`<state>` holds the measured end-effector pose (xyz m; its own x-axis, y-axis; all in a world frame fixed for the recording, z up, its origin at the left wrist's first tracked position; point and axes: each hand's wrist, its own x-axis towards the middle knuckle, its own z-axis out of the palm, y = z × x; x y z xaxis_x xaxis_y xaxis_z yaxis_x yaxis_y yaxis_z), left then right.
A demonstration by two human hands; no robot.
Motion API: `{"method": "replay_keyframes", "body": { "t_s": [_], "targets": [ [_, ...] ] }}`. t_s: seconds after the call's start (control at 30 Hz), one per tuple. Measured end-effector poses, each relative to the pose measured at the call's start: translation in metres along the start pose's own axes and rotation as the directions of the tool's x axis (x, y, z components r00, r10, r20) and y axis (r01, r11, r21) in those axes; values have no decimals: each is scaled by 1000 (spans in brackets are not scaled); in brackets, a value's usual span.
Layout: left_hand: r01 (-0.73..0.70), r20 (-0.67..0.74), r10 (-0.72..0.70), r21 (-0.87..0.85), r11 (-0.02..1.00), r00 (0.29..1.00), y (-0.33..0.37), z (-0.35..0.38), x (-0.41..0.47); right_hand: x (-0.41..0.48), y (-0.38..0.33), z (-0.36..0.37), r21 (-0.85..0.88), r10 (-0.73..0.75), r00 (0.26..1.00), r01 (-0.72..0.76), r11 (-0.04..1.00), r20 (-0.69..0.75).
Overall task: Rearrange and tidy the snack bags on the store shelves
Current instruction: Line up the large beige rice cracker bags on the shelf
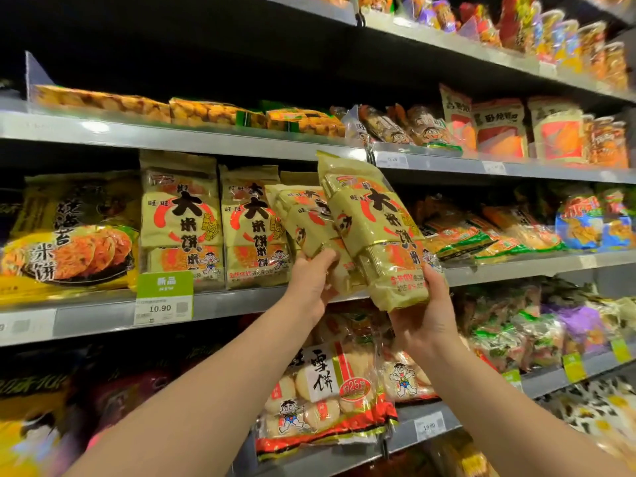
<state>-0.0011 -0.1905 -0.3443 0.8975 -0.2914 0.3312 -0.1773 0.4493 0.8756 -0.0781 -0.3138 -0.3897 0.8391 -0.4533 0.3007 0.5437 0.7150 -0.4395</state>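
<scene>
Two yellow rice-cracker bags are held in front of the middle shelf (103, 313). My left hand (311, 284) grips the bottom of the rear bag (303, 222), which leans left against the shelved row. My right hand (425, 318) holds the lower end of the front bag (371, 228), tilted with its top to the left and off the shelf. Two matching bags (180, 218) (251, 228) stand upright on the shelf to the left of them.
A seaweed rice-cracker bag (69, 235) fills the far left of the middle shelf. A green price tag reading 10.90 (164, 297) hangs on the rail. Flat snack bags (481, 232) lie to the right. White snow-cracker bags (327, 390) sit on the shelf below, more snacks above.
</scene>
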Motion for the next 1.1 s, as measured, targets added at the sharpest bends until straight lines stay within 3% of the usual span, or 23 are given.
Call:
{"method": "replay_keyframes", "body": {
  "t_s": [0.2, 0.43, 0.67, 0.73, 0.87, 0.97, 1.0, 1.1],
  "targets": [
    [40, -87, -44, -52, 998, 995, 20, -44, -11, 1, 11, 13, -10, 10, 999, -10, 1000, -40],
    [-24, -250, 39, 64, 998, 968, 55, -92, -4, 30, 44, 31, -8, 73, 994, -74, 997, -83],
    [-48, -281, 105, 200, 979, 954, 67, -100, 16, 86, 59, 59, -121, 121, 980, -141, 983, -156],
    [-41, -300, 108, 221, 974, 948, 66, -104, 23, 106, 63, 64, -226, 101, 981, -138, 964, -168],
    [-86, -276, 135, 183, 979, 952, 63, -111, 35, 135, 70, 70, -402, -7, 941, -138, 905, -338],
    [-101, -295, 156, 193, 976, 943, 61, -112, 36, 140, 76, 69, -607, -140, 913, -134, 783, -382],
    [-105, -307, 164, 199, 974, 937, 60, -112, 37, 140, 78, 67, -712, -199, 922, -106, 694, -331],
    [-121, -300, 174, 186, 975, 938, 57, -108, 34, 138, 85, 64, -955, -310, 950, 50, 291, -44]
  ]
}}
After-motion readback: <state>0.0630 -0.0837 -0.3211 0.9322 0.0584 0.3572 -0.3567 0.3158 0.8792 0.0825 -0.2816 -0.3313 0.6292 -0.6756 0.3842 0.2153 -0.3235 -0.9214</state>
